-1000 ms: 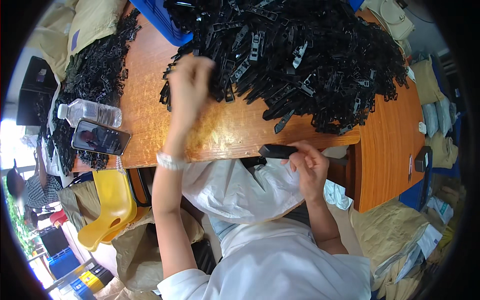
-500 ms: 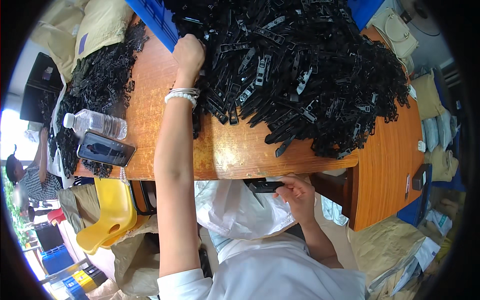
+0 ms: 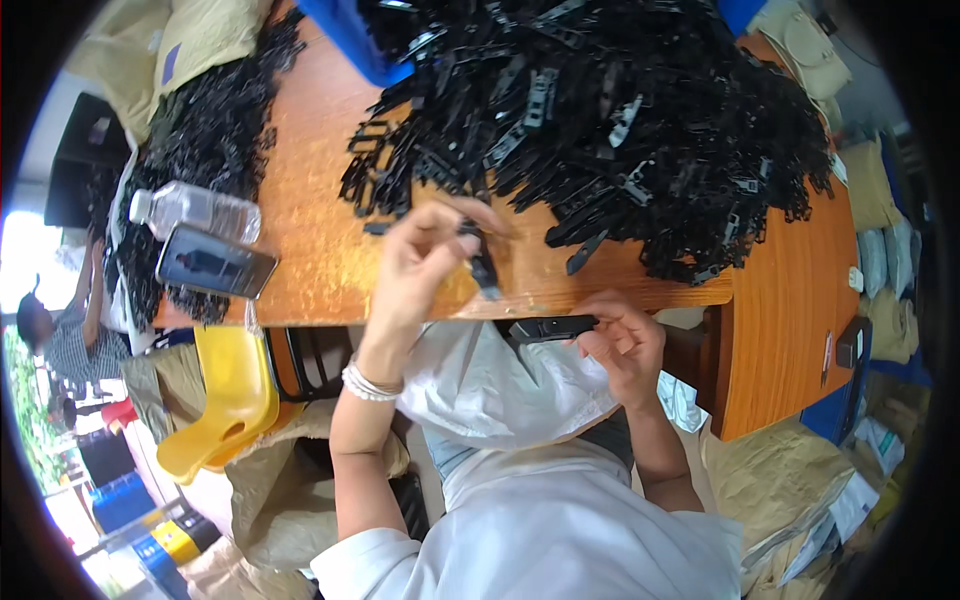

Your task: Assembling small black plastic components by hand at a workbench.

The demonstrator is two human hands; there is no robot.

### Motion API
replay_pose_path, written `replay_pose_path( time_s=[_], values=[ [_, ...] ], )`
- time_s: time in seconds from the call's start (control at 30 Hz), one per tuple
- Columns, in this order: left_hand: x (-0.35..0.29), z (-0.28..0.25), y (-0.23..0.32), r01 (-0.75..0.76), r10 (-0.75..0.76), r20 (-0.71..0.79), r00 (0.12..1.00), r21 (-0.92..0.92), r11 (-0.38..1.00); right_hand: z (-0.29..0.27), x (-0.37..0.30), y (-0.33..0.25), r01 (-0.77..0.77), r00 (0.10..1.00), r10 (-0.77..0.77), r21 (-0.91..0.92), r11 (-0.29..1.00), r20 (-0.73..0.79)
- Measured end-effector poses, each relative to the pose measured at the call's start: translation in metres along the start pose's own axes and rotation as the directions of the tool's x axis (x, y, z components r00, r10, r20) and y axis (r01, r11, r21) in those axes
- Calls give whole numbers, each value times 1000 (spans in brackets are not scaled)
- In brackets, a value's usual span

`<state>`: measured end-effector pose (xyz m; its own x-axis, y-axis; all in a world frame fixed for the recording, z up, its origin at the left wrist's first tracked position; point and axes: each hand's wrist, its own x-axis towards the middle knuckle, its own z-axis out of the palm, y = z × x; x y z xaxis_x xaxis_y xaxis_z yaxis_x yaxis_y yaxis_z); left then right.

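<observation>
Left fingers [image 3: 453, 252] pinch a slim black part [image 3: 484, 272]; right fingers [image 3: 598, 346] grip a chunkier black piece [image 3: 552, 328]. A loose pinch could drop either past the counter [image 3: 310, 235] edge.

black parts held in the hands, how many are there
2: one black part in the left hand, over the table, and a second black part in the right hand, nearer the body. Either hand could hide more.
</observation>
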<state>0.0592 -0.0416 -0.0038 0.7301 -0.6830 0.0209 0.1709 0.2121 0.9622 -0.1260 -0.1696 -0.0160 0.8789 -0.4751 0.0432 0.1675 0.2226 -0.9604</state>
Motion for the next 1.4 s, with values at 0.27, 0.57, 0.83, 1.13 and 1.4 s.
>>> replay_pose_path(
  time_s=[0.27, 0.57, 0.83, 1.13, 1.4],
  values=[
    [-43, 29, 3, 398, -412, 114, 904, 131, 908, 16, 3, -2, 151, 972, -79, -332, 931, 221],
    [-63, 20, 15, 360, -415, 121, 902, 322, 876, 21, -5, -7, 272, 962, -225, -509, 817, 153],
    [-73, 29, 16, -14, -168, 232, 958, 624, 781, 15, -8, -8, 341, 939, -297, -611, 715, 176],
    [-74, 28, 9, 48, -214, 183, 960, 644, 764, 12, 1, -7, 356, 934, -277, -649, 672, 226],
    [-66, 20, 1, -89, -111, 359, 927, 496, 864, 6, -4, -9, 83, 988, -11, -461, 884, 156]
  ],
)
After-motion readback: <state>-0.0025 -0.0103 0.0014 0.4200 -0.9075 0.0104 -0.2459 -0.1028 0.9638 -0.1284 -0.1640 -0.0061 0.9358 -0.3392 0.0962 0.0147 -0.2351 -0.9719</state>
